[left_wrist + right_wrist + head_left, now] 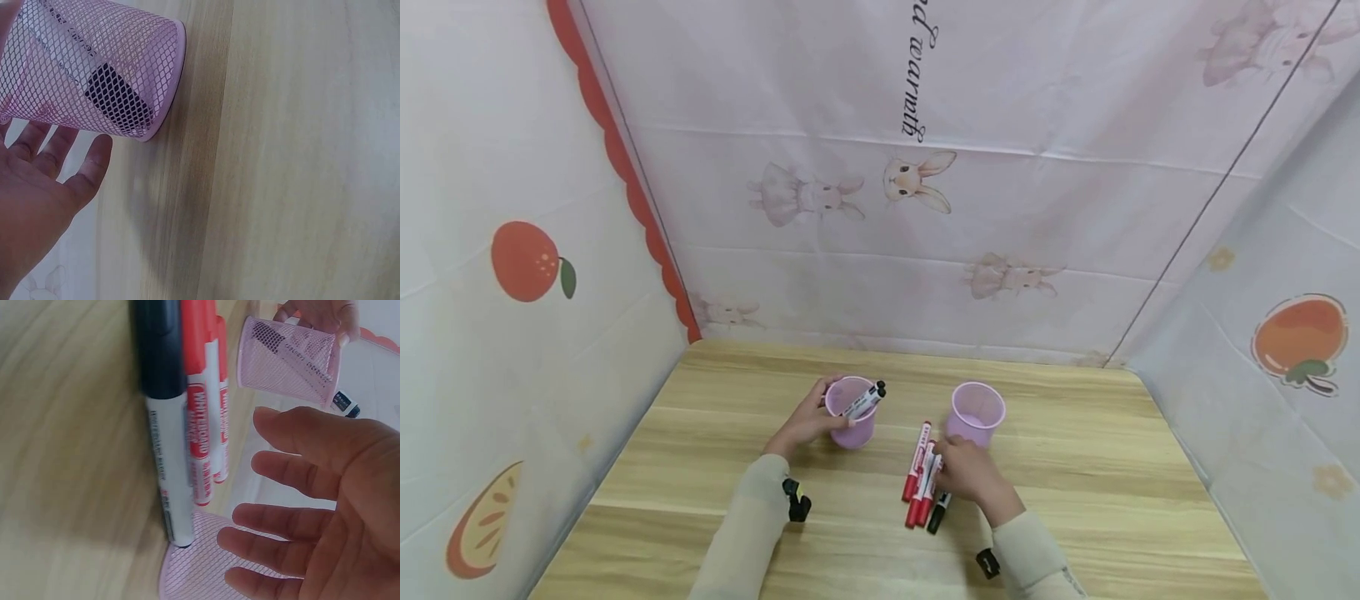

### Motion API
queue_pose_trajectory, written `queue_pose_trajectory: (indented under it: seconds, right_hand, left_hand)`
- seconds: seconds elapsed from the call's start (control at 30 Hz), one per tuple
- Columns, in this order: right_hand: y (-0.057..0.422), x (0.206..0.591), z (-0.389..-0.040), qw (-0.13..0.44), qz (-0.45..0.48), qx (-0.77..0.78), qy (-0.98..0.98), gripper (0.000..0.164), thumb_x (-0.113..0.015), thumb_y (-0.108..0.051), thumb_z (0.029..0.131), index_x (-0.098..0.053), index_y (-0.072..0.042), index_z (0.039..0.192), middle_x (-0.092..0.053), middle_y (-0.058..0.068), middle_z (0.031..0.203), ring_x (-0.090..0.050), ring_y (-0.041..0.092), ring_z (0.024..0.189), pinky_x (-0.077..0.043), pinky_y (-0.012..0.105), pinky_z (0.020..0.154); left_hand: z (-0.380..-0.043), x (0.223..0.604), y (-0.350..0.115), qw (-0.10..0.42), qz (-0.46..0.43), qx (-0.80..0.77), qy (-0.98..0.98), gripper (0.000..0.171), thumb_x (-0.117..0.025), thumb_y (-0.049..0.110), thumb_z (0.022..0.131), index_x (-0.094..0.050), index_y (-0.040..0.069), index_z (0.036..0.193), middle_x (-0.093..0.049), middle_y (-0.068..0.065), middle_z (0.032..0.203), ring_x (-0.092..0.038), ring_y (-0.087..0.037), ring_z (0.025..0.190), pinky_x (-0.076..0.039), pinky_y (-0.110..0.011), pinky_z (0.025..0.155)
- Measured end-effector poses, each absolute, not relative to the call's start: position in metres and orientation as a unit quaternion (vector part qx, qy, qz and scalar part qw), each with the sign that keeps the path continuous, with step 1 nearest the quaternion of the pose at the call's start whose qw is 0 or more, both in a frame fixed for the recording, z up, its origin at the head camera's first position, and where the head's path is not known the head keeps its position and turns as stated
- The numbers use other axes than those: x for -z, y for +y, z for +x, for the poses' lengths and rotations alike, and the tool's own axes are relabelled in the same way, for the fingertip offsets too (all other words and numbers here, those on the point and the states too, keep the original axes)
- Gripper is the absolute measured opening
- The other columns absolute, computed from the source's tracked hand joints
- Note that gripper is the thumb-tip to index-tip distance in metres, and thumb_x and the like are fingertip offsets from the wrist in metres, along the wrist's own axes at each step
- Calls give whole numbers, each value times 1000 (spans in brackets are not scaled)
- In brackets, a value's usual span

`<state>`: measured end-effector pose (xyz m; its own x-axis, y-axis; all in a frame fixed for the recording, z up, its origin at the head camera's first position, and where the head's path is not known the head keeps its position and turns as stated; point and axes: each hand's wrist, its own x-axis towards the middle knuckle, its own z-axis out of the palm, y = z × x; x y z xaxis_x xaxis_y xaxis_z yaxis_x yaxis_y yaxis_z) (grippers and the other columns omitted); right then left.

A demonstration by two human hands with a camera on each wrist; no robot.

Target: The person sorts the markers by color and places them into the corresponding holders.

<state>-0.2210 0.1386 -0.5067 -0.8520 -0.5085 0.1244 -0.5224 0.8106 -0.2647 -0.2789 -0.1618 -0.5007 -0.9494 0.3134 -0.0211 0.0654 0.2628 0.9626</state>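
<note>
A pink mesh pen cup [853,435] stands on the left side, with black-capped markers [862,403] leaning in it. My left hand [805,423] holds this cup, fingers along one side and thumb near the rim; the left wrist view shows a black cap [119,97] through its mesh. Several red whiteboard markers [917,467] lie side by side on the table. Beside them lies a black marker [169,437]. My right hand [319,506] hovers close over these markers with fingers apart and nothing between them. In the head view it partly covers the markers.
A second pink mesh cup [976,407] stands behind my right hand, with no markers visible inside. The wooden table [1090,483] meets printed cloth walls at the back and both sides. Dark wrist devices [797,500] sit at both sleeves.
</note>
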Motion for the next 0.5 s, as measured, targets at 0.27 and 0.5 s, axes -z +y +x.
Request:
queue_pose_trajectory:
  seconds: [0.27,0.5]
  right_hand:
    - [145,513,-215,17,234,-146,-961,29,-80,-19,65,-59,-6,80,-48,5,72,-49,23,65,-43,40,55]
    - [148,518,-212,16,187,-144,-972,35,-80,-23,66,-64,-5,91,-50,9,76,-51,25,66,-45,42,53]
  left_hand:
    - [-287,515,-163,102,107,-609,779,87,-79,9,70,-31,10,142,-40,-14,138,-36,-40,123,-37,-54,94]
    - [-292,532,-161,77,98,-599,791,82,-79,11,71,-35,19,140,-43,-7,136,-39,-35,122,-37,-53,94]
